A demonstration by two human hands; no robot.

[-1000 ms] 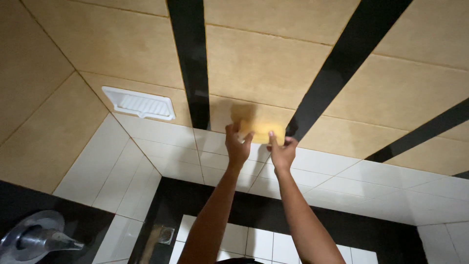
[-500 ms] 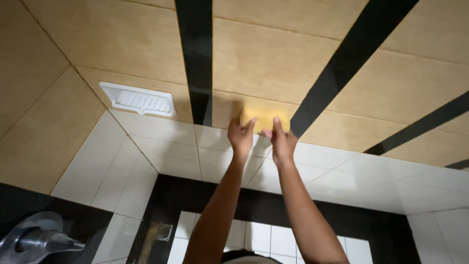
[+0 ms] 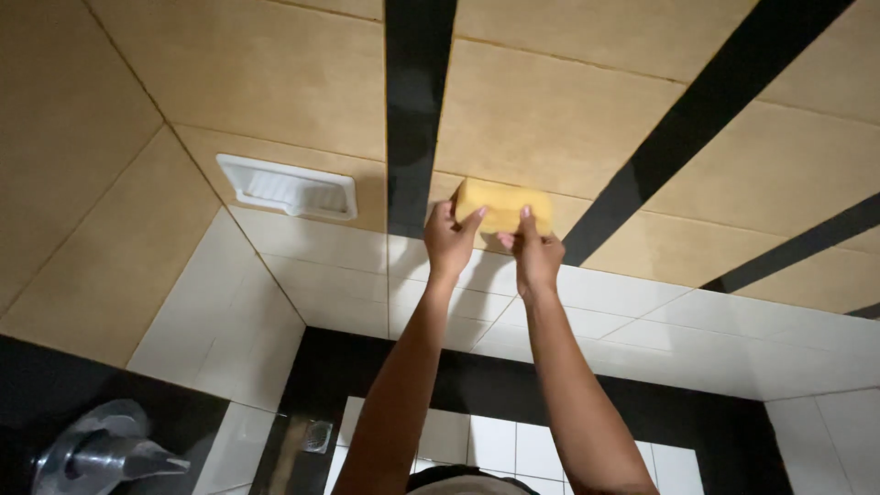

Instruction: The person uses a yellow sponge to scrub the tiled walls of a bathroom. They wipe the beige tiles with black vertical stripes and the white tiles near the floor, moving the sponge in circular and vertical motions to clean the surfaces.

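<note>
A white soap dish point(image 3: 287, 187) sits on the tan tiled wall point(image 3: 275, 82) at left. Right of it, the left hand point(image 3: 449, 243) and right hand point(image 3: 533, 257) both grasp a yellow sponge point(image 3: 504, 207), pressed against the wall beside a black stripe point(image 3: 414, 110).

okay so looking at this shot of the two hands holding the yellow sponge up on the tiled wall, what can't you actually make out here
- Head view: the lower edge of the yellow sponge is covered by the fingers of the left hand and right hand.
- Whether the sponge is wet or soapy: too dim to tell.
- The metal tap fitting is cut off by the bottom-left edge.
- The floor drain is small and dark; no detail shows.
- The white soap dish: its contents cannot be seen from this angle.
</note>
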